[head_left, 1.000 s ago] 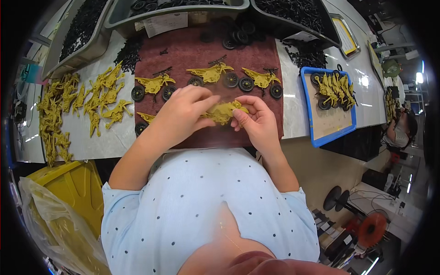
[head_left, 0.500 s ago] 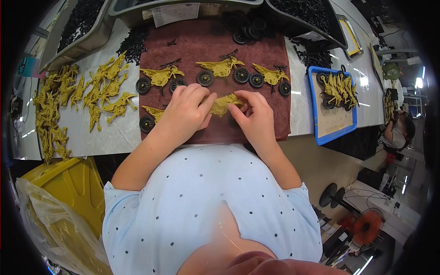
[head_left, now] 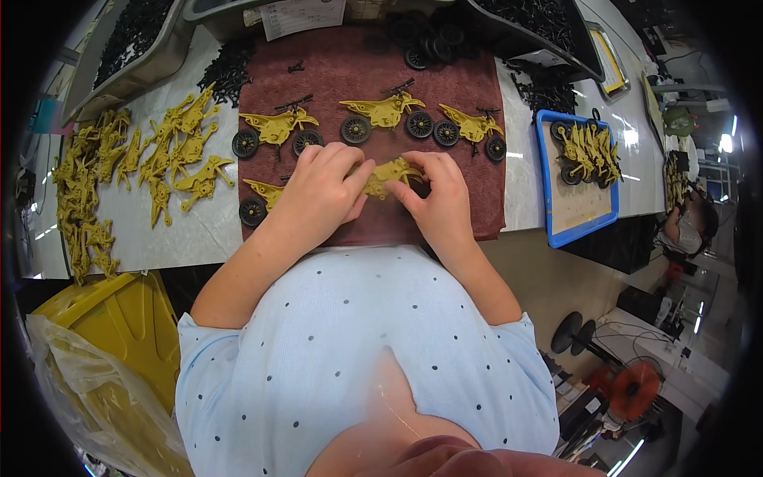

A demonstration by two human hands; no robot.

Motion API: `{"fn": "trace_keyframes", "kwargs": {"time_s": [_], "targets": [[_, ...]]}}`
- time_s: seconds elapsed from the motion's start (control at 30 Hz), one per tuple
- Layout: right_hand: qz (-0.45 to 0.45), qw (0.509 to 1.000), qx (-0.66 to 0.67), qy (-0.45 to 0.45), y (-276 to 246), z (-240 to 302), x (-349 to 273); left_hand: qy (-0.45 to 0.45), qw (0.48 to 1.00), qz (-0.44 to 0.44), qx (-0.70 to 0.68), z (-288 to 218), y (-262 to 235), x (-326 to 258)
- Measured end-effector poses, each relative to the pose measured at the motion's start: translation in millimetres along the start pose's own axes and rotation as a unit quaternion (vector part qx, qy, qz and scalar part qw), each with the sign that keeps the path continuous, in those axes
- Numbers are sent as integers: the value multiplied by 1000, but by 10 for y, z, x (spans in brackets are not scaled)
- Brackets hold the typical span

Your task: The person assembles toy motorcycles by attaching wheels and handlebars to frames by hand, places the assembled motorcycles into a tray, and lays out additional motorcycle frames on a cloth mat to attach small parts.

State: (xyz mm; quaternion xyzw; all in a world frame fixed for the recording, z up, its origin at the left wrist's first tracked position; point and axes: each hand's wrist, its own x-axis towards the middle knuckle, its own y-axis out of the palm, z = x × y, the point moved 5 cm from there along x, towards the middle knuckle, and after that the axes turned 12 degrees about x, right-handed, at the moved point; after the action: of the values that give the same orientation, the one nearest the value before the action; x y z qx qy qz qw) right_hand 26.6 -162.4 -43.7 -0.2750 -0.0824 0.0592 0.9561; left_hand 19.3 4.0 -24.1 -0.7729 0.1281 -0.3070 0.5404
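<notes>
My left hand (head_left: 321, 191) and my right hand (head_left: 434, 195) meet over a dark red cloth mat (head_left: 358, 71) and together grip a yellow toy motorcycle body (head_left: 387, 174). Three assembled yellow motorcycles with black wheels stand in a row just beyond my hands: one on the left (head_left: 274, 129), one in the middle (head_left: 383, 116), one on the right (head_left: 473, 129). A partly built motorcycle (head_left: 259, 200) with one black wheel lies by my left wrist.
Loose yellow frames (head_left: 171, 155) are spread over the white table to the left. A blue tray (head_left: 580, 171) with finished motorcycles sits at the right. Black wheels (head_left: 433, 36) and grey bins of black parts (head_left: 131, 40) line the back. A yellow bin (head_left: 115, 326) stands lower left.
Both hands stay pressed together on the yellow body, with small finger shifts. The view has tilted slightly, so the mat and row of motorcycles sit lower in the picture.
</notes>
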Motion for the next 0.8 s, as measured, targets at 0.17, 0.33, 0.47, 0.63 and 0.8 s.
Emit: {"fn": "trace_keyframes", "kwargs": {"time_s": [0.17, 0.33, 0.47, 0.63, 0.8], "targets": [[-11, 1000, -14, -5, 6, -14, -10, -7, 1000, 7, -11, 12, 7, 3], [-5, 1000, -16, 7, 15, -4, -23, -4, 1000, 3, -2, 3, 10, 28], [5, 1000, -16, 19, 16, -16, -16, 8, 1000, 8, -7, -5, 33, 42], [20, 999, -6, 35, -1, -2, 16, 11, 999, 41, -17, -5, 32, 85], [20, 999, -33, 37, 21, 7, 113, 12, 998, 62, 2, -47, 74, 161]]}}
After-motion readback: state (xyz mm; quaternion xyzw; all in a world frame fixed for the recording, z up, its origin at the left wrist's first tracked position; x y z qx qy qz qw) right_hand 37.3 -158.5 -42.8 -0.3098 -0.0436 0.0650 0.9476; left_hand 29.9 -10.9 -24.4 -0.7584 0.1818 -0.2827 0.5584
